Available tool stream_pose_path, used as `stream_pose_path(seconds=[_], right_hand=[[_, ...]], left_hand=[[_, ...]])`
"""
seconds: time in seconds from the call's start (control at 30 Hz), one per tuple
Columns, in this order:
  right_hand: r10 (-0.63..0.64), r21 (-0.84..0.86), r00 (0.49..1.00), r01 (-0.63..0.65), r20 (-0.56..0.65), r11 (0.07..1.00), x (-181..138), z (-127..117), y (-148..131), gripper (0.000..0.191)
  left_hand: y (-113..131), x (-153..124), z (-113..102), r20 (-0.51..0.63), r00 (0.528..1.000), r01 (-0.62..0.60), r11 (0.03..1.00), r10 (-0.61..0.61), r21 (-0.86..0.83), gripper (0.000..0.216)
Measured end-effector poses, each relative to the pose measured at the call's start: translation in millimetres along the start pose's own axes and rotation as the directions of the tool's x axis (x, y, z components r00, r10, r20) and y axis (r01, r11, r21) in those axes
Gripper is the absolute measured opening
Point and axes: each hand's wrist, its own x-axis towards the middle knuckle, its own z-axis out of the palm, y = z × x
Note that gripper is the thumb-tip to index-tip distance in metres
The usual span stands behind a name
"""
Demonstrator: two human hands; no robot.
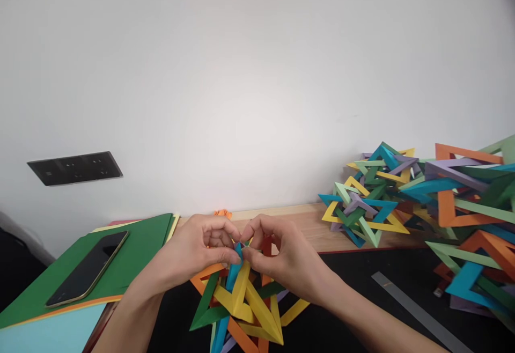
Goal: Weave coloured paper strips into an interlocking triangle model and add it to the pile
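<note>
A many-coloured origami model (245, 302) of interlocked folded paper strips sits on the black mat below my hands, with yellow, blue, green, orange and purple parts. My left hand (203, 248) pinches the top of a blue strip (233, 272) from the left. From the right, my right hand (281, 256) closes thumb and forefinger at the same upper point, beside a yellow strip (240, 291). The fingertips of both hands nearly meet there and cover the joint. The model's far side is partly hidden behind my hands.
Several finished origami models (362, 208) are piled at the right. A grey ruler (418, 310) lies on the black mat (341, 283). At the left, a phone (88, 267) rests on green paper sheets (140, 251). A socket panel (76, 168) is on the wall behind.
</note>
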Motion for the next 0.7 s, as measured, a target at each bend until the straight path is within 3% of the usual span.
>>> stream_pose_path(seconds=[0.43,0.7], right_hand=[[0.009,0.043,0.998,-0.012,0.061,0.999,0.0,-4.1,2.1,0.009],[-0.021,0.042,0.976,0.012,0.217,0.999,1.6,-19.9,-0.5,0.006]], left_hand=[[1.5,0.0,2.3,-0.008,1.000,-0.002,0.999,0.003,0.038,0.009],[3.4,0.7,2.7,-0.003,1.000,-0.001,1.000,0.001,0.025,0.010]])
